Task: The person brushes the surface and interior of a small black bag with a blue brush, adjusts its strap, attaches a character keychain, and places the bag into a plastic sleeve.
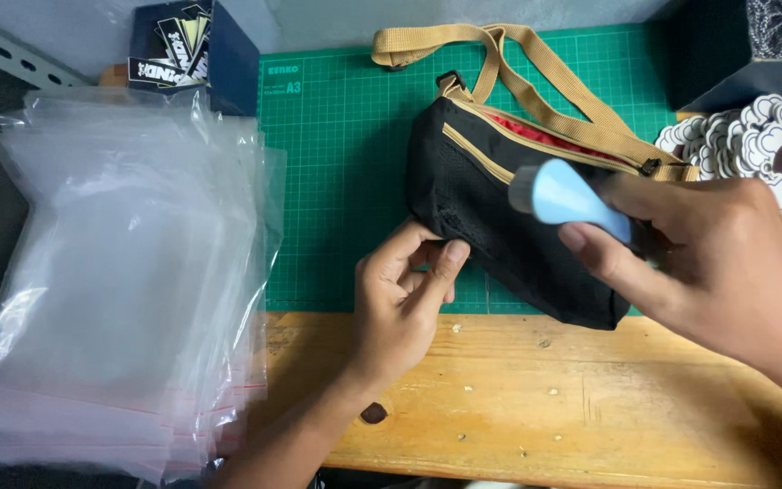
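The right hand has its grip closed around a pale blue plastic handle with a grey tip, held just above a black fabric sling bag with tan zip trim and tan webbing strap. The left hand pinches the bag's lower left edge between thumb and fingers. The bag lies on a green gridded cutting mat on the wooden desk, with a stack of clear plastic zip bags at the left.

Soft even light, plastic glare, near hand blurred.
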